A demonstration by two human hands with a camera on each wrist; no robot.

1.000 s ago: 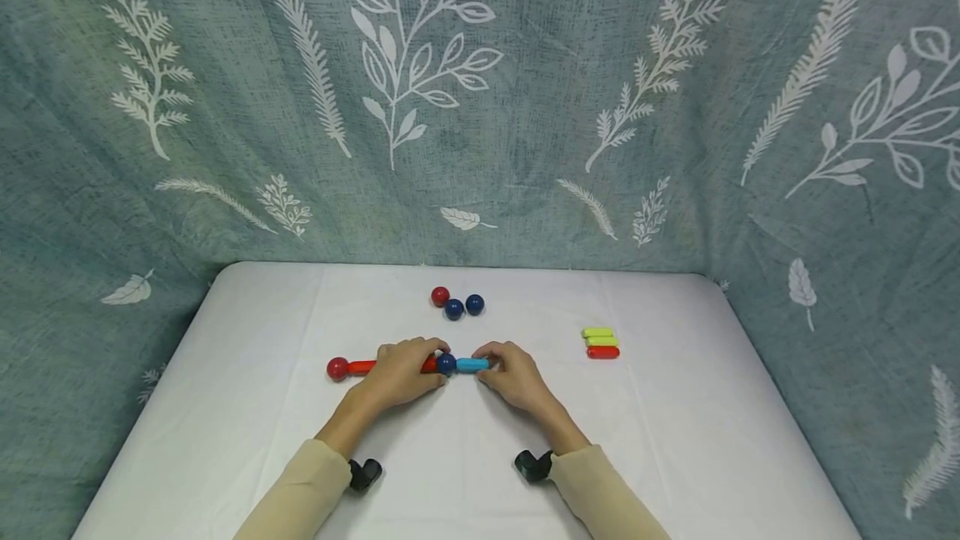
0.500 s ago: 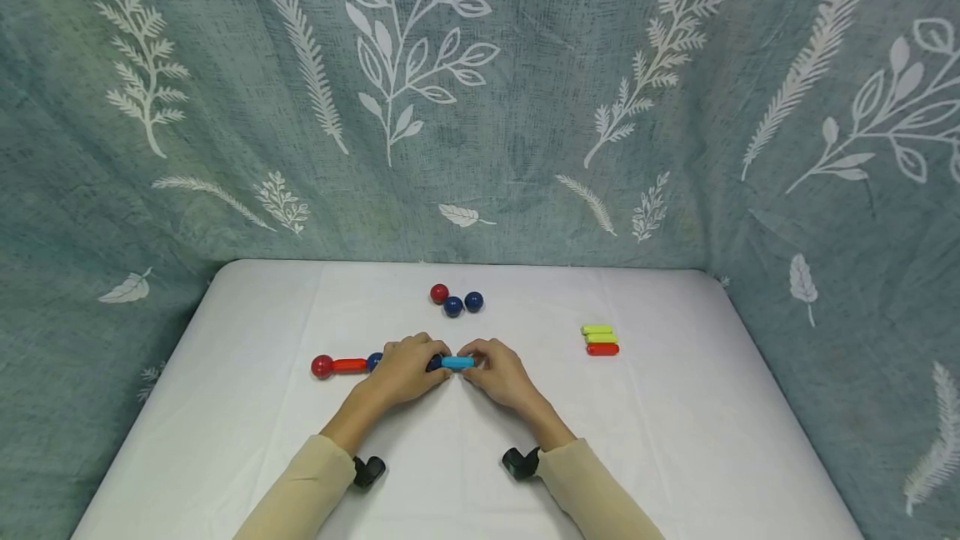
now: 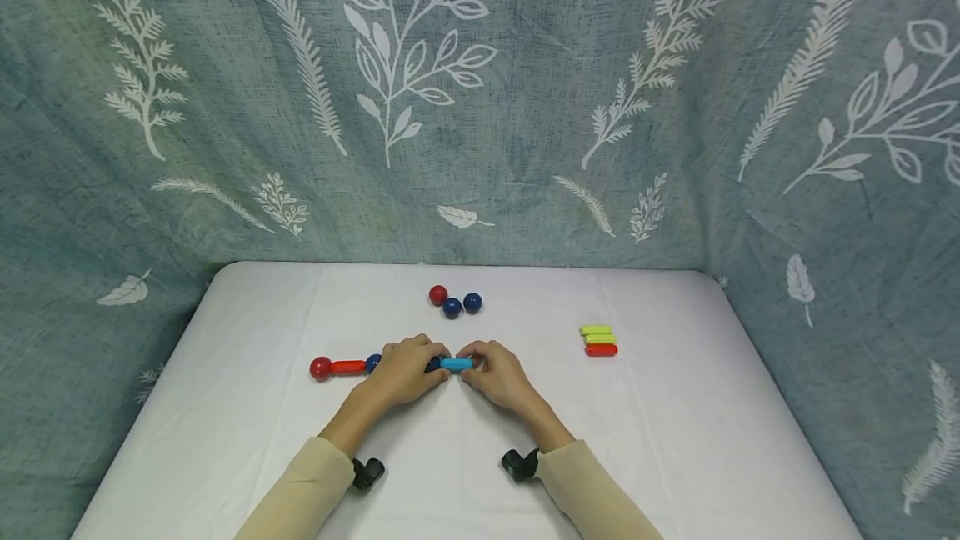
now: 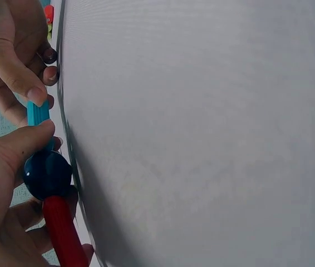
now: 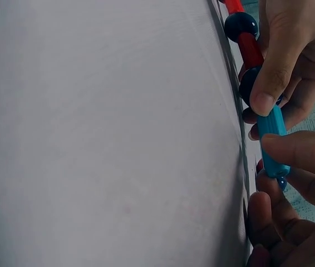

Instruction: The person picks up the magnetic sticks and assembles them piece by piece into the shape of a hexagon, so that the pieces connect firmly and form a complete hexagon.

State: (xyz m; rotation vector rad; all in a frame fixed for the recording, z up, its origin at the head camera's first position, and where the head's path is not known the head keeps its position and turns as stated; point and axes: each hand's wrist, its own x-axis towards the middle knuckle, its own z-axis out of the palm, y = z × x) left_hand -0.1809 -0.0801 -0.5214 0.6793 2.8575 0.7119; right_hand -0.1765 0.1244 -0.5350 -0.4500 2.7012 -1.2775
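Left hand point(image 3: 407, 369), right hand point(image 3: 501, 375) pinch blue rod point(image 3: 456, 364); long axis points sideways

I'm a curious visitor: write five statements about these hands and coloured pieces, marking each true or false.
1. The right hand pinches a ridged light blue rod. True.
2. The left hand is empty. False: the left hand pinches the joined row of balls and rods.
3. A glossy dark blue ball sits between the light blue rod and a ridged red rod. True.
4. All loose balls are dark blue. False: a glossy red ball lies with two dark blue balls.
5. The short yellow-green rods lie left of both hands. False: the yellow-green rods lie to their right.
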